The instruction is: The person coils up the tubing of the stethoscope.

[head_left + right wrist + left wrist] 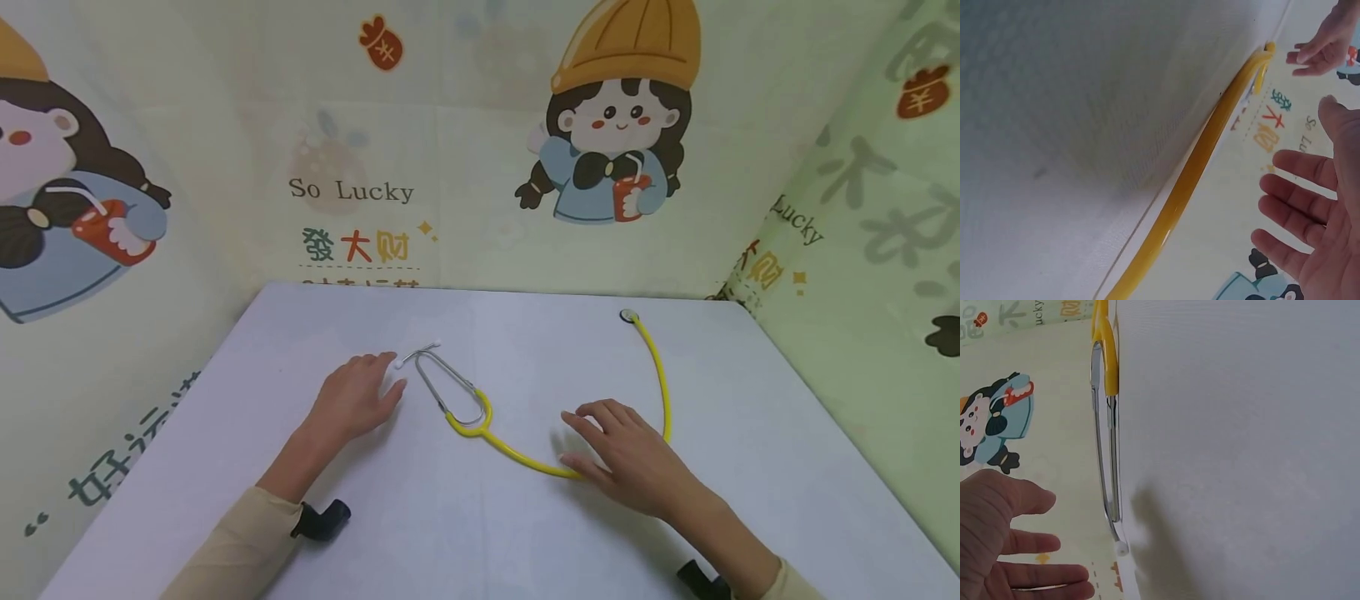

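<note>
Left sleeve (236,542): beige, long, plain cloth, softly creased, ending near the wrist. Left wrist-camera housing (324,521): black, elbow-shaped, with blunt tubular end, set beside the sleeve's edge. Right sleeve (789,583): matching beige, only its end in view. Right wrist-camera housing (702,581): black, tubular, partly cropped. Left hand (356,396) and right hand (633,454): bare.

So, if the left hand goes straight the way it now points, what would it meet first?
Probably the white ear tip of the stethoscope, close to the left hand; the hand's height is unclear, so it might pass above.
</note>
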A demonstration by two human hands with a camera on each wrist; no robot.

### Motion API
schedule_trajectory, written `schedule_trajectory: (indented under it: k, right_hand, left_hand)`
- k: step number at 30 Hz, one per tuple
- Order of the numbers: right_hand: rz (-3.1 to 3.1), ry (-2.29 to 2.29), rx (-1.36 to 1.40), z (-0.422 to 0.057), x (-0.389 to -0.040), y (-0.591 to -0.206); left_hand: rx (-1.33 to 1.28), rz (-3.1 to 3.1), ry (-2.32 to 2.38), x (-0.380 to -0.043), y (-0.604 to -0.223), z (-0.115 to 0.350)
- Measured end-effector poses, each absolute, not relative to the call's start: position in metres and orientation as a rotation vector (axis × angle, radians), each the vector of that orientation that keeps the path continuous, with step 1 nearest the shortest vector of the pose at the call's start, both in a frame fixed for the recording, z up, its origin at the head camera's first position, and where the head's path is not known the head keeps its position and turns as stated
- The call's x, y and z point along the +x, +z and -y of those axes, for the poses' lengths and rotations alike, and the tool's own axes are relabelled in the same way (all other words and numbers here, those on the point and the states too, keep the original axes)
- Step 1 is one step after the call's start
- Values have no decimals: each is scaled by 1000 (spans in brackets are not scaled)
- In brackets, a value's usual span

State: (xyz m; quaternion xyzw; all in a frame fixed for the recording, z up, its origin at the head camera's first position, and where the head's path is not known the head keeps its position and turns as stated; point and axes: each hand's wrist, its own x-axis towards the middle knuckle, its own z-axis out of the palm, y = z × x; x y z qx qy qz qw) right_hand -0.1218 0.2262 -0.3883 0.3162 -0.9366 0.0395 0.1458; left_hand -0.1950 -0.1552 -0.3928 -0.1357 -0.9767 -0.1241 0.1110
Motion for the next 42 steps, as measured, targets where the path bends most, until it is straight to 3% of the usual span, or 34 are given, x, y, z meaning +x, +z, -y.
schedule_trajectory:
  k: [18, 42]
  right_hand:
    - [2672, 30, 1149, -208, -119, -400]
    - [2762, -112, 1207, -201, -119, -399]
  left_hand:
    - [-907, 3008, -210, -226, -389, 130]
    - [-994, 3136, 79, -244, -398, 108]
